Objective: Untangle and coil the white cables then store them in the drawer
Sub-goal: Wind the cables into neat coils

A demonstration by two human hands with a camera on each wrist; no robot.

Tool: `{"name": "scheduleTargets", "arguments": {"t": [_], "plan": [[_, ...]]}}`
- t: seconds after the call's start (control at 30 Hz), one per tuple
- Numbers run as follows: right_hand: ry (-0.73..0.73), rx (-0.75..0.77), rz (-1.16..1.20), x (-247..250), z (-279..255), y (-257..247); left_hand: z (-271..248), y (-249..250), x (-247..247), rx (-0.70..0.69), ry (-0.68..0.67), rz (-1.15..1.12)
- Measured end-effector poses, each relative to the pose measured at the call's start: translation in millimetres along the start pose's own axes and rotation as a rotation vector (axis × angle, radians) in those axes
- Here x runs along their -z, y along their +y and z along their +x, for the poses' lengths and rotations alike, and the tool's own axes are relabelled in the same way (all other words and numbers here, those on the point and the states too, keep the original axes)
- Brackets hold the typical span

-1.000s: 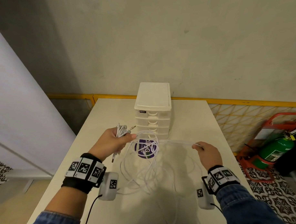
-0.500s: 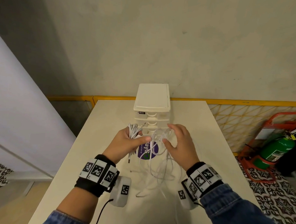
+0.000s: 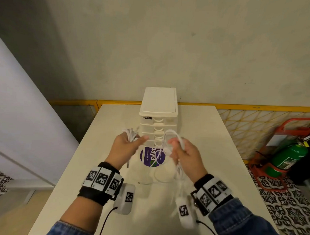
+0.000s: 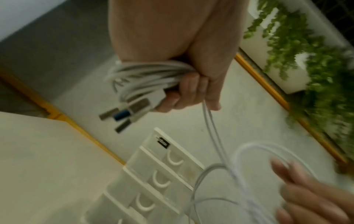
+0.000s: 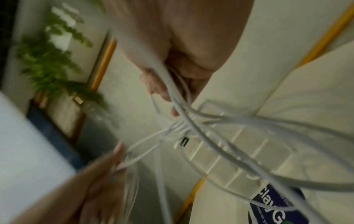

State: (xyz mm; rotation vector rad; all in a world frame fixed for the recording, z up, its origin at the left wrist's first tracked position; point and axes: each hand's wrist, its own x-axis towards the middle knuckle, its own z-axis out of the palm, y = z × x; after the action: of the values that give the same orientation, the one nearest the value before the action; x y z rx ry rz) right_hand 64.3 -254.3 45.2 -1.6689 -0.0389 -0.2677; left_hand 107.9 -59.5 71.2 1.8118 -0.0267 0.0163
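My left hand [image 3: 127,146] grips a coiled bundle of white cables [image 3: 131,134] above the table; in the left wrist view the bundle [image 4: 145,75] sits in the curled fingers with metal USB plugs [image 4: 124,113] sticking out. My right hand [image 3: 182,151] holds loops of loose white cable [image 3: 171,133] raised in front of the white drawer unit [image 3: 159,110]. More loose strands [image 3: 159,177] hang from it to the table. In the right wrist view, blurred cables [image 5: 210,136] run from the fingers toward the left hand [image 5: 103,174]. All drawers [image 4: 153,174] look closed.
A white table [image 3: 211,154] carries a round purple sticker [image 3: 152,156] under the cables. A yellow rail [image 3: 247,107] runs behind the table. A green fire extinguisher [image 3: 290,157] in a red stand sits on the floor at right. A white panel stands at left.
My right hand swung in from the right toward the left hand, gathering the loose cable into raised loops. Both hands lifted slightly toward the drawer unit. The left hand kept its bundle.
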Motion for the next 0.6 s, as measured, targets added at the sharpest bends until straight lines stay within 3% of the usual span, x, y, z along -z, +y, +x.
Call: {"name": "scheduleTargets", "arguments": {"t": [0.17, 0.3, 0.5, 0.6], "plan": [[0.172, -0.149, 0.328, 31.0, 10.0, 3.5, 8.8, -24.5, 15.7, 0.027, 0.189, 0.072], [0.193, -0.195, 0.373, 36.1, 7.5, 8.3, 14.1, -29.4, 19.7, -0.03, 0.263, 0.132], [0.296, -0.308, 0.322, 36.9, 9.7, 32.5, 13.4, -21.6, 14.6, -0.199, 0.251, 0.229], [0.242, -0.379, 0.023, 41.6, 6.2, 53.8, 12.2, -18.9, 7.6, -0.197, 0.216, 0.291]]}}
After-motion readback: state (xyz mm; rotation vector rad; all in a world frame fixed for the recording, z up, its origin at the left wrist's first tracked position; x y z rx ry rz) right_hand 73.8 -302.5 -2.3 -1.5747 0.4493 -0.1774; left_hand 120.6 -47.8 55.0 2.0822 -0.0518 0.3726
